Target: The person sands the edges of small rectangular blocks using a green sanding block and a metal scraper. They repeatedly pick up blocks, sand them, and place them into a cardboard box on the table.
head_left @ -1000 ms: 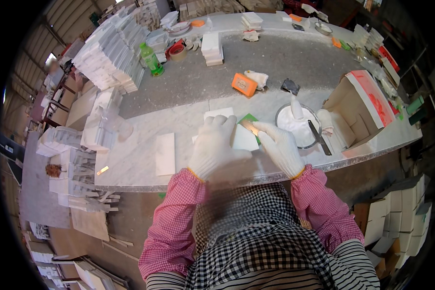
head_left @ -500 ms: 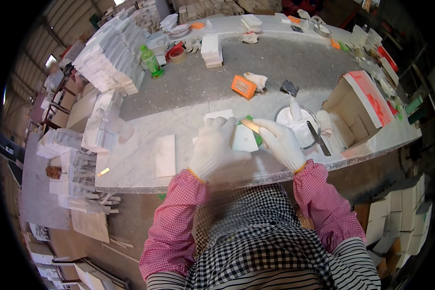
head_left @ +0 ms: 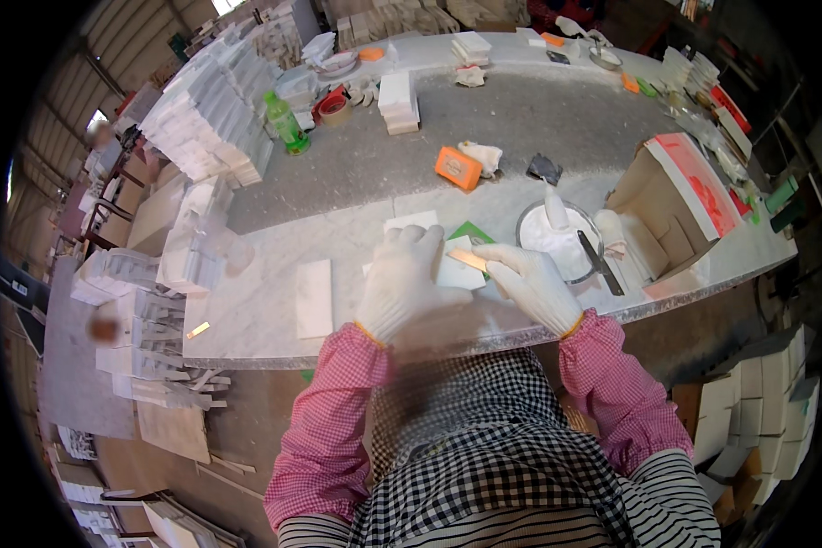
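Note:
My left hand, in a white knit glove, lies palm down with its fingers stretched out and slightly apart. Its thumb points right, along the near edge of a small white tile. Under that tile a green sheet shows at the back and right. My right hand, gloved alike, pinches a flat gold-coloured strip over the tile's right part; whether strip and tile touch is unclear. Beyond my left fingers lies another white piece, partly hidden by the hand.
Right of my right hand stand a round bowl of white paste, a dark-bladed spatula and an open carton. A white slab and another gold strip lie leftward. Farther back are an orange box, tile stacks and a green bottle.
My right hand has brought the gold strip nearer to me and lower over the tile. More of the green sheet shows behind the tile. My left hand stays nearly in place.

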{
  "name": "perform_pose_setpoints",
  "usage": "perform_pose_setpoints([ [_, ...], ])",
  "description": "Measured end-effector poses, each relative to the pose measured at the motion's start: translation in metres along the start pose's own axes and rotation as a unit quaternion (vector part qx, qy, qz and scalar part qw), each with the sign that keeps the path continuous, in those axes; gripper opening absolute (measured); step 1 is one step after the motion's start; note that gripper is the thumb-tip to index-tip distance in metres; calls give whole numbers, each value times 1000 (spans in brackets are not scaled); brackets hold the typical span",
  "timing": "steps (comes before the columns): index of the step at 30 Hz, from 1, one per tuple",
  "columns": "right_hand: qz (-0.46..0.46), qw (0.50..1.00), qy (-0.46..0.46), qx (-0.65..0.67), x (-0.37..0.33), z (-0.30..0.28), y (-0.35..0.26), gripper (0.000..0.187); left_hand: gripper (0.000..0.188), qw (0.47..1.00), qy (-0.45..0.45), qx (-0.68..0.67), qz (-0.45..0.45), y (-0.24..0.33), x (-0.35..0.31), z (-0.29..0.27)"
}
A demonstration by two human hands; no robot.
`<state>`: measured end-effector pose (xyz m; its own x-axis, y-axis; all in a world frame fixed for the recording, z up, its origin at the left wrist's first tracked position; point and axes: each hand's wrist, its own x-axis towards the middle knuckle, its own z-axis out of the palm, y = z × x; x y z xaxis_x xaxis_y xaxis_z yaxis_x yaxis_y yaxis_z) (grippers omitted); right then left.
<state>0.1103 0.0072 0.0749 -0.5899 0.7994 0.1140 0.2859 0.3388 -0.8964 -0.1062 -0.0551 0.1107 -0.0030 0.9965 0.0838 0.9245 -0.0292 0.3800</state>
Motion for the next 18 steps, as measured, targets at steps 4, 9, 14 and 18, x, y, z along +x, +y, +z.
perform_pose_setpoints([
  [4, 89, 984, 66, 140, -8, -6, 8, 36, 85, 1000, 16, -4, 5, 0, -1, 2],
  [9, 48, 969, 211, -117, -28, -16, 43, 35, 88, 1000, 18, 2, 15, -1, -2, 4],
  [14, 18, 853, 259, -452, -47, -43, 72, 12, 79, 1000, 10, 17, -3, 3, -10, -7],
  [18, -6, 816, 254, -519, -50, -52, 89, 13, 100, 996, -41, 79, -30, -3, -22, -18],
])
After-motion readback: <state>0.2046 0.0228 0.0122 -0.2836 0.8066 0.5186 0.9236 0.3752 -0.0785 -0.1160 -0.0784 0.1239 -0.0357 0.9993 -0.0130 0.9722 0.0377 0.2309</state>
